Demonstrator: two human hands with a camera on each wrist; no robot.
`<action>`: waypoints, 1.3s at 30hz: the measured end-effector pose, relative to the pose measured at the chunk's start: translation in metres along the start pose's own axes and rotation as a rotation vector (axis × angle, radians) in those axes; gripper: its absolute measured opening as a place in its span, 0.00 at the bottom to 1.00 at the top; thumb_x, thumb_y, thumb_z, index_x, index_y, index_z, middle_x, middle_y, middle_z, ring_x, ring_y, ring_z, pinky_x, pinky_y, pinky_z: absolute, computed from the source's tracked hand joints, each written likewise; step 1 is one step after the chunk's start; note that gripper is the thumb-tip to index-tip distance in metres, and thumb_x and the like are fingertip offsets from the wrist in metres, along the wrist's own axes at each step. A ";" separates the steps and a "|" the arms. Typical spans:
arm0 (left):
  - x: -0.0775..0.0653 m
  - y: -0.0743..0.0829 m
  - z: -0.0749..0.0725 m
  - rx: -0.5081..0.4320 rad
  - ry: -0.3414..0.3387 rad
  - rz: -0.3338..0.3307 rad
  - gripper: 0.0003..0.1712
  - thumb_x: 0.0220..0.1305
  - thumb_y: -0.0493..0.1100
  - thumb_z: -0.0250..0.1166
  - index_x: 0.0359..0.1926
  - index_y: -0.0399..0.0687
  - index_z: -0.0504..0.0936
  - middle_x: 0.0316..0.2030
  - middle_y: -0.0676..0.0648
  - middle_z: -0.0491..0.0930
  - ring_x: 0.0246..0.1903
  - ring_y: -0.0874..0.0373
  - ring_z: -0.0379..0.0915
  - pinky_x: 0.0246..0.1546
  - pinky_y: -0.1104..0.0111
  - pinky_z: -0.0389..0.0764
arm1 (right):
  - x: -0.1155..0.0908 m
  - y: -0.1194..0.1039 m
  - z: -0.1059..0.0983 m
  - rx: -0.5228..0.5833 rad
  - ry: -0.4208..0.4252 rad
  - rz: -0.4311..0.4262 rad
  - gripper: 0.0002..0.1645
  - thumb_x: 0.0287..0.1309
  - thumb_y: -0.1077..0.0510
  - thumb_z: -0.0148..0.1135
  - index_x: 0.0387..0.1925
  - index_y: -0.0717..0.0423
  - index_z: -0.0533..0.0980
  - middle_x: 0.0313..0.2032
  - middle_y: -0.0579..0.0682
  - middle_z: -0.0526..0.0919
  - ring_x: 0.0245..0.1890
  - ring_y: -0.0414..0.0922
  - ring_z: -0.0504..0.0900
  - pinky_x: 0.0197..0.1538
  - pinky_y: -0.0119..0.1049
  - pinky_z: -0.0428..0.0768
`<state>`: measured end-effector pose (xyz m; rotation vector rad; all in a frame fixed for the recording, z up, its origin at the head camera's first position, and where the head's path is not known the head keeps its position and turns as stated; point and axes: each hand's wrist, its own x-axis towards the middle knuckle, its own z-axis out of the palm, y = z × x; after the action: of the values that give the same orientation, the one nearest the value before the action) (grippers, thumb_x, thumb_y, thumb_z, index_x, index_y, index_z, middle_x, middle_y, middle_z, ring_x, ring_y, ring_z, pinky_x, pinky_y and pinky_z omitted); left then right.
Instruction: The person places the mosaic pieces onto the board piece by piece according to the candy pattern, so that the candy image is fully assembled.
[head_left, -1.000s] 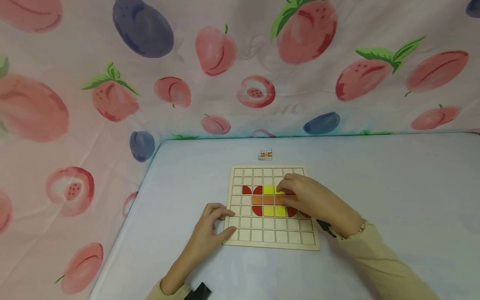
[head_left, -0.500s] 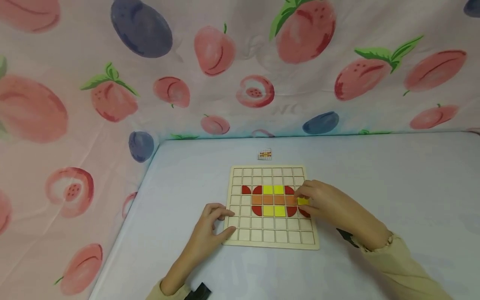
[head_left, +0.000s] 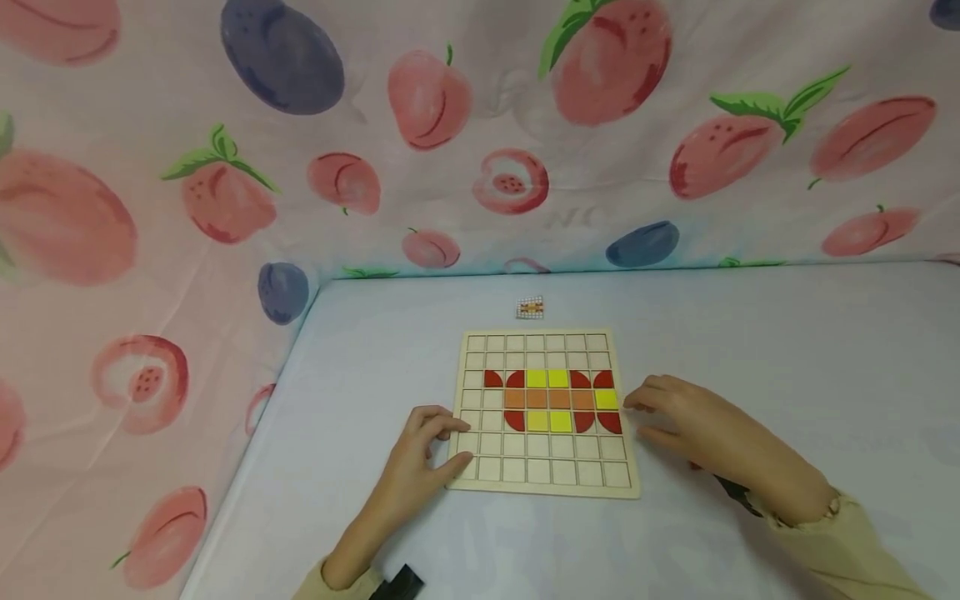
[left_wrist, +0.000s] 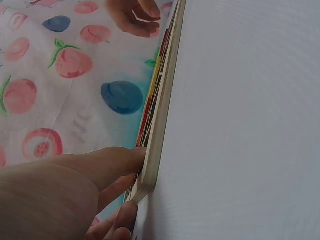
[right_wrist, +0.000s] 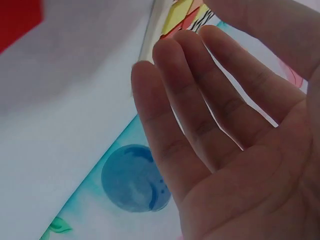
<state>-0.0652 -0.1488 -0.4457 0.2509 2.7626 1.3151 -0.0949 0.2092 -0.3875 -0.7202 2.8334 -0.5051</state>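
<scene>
A square wooden grid board lies on the white table. Set in its cells are a row of orange square tiles, several yellow square tiles and several red quarter-circle tiles. My left hand rests its thumb and fingertips on the board's left edge; in the left wrist view the thumb lies against the board's face near a corner. Just off the right edge hovers my right hand, fingers slightly bent and apart, and its palm in the right wrist view holds nothing.
Behind the board lies a small patterned card with a coloured grid picture. A fruit-printed cloth hangs at the back and left of the table. A blurred red shape fills a corner of the right wrist view.
My right hand has moved right across the board and off its right edge, uncovering the red and yellow tiles in the right columns. The left hand has stayed in place.
</scene>
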 end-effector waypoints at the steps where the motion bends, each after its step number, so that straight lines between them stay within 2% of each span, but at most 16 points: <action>1: 0.000 0.000 0.000 -0.001 0.001 0.001 0.17 0.57 0.41 0.74 0.48 0.58 0.84 0.56 0.52 0.70 0.46 0.60 0.68 0.39 0.70 0.69 | -0.001 0.002 0.000 -0.002 -0.005 0.003 0.18 0.53 0.57 0.74 0.47 0.54 0.82 0.43 0.45 0.81 0.41 0.43 0.78 0.47 0.42 0.82; 7: 0.000 -0.001 0.000 -0.008 0.000 -0.002 0.17 0.57 0.41 0.75 0.48 0.58 0.84 0.56 0.53 0.70 0.46 0.60 0.68 0.39 0.70 0.69 | -0.009 0.011 0.001 -0.012 -0.027 0.024 0.19 0.51 0.57 0.76 0.46 0.55 0.83 0.43 0.46 0.82 0.47 0.49 0.81 0.51 0.49 0.81; 15: 0.000 0.000 0.000 -0.011 -0.001 -0.003 0.17 0.57 0.41 0.74 0.48 0.57 0.83 0.56 0.53 0.70 0.47 0.61 0.68 0.40 0.70 0.69 | -0.020 0.027 0.006 -0.011 -0.026 -0.002 0.17 0.48 0.57 0.77 0.41 0.53 0.83 0.40 0.43 0.81 0.40 0.43 0.78 0.45 0.44 0.81; 21: 0.000 0.000 -0.001 -0.015 -0.003 -0.006 0.17 0.57 0.42 0.74 0.48 0.58 0.83 0.56 0.53 0.70 0.47 0.61 0.68 0.40 0.70 0.69 | -0.026 0.035 0.007 -0.001 -0.072 0.033 0.18 0.46 0.55 0.78 0.41 0.54 0.83 0.40 0.44 0.82 0.44 0.49 0.81 0.49 0.50 0.81; 32: 0.000 -0.002 0.000 -0.014 0.000 0.003 0.17 0.57 0.42 0.74 0.48 0.58 0.83 0.56 0.53 0.70 0.47 0.61 0.68 0.39 0.70 0.69 | -0.035 0.041 0.006 0.042 -0.124 0.076 0.16 0.46 0.58 0.78 0.39 0.53 0.83 0.37 0.41 0.80 0.34 0.37 0.74 0.40 0.37 0.81; 39: 0.000 -0.002 0.000 -0.016 0.000 0.004 0.17 0.57 0.41 0.74 0.48 0.59 0.83 0.56 0.53 0.70 0.46 0.61 0.68 0.39 0.70 0.69 | -0.038 0.046 0.007 0.080 -0.108 0.029 0.16 0.46 0.57 0.78 0.38 0.52 0.81 0.33 0.37 0.77 0.30 0.31 0.71 0.35 0.31 0.77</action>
<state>-0.0658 -0.1499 -0.4472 0.2558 2.7518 1.3372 -0.0800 0.2643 -0.4076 -0.6700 2.7033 -0.5536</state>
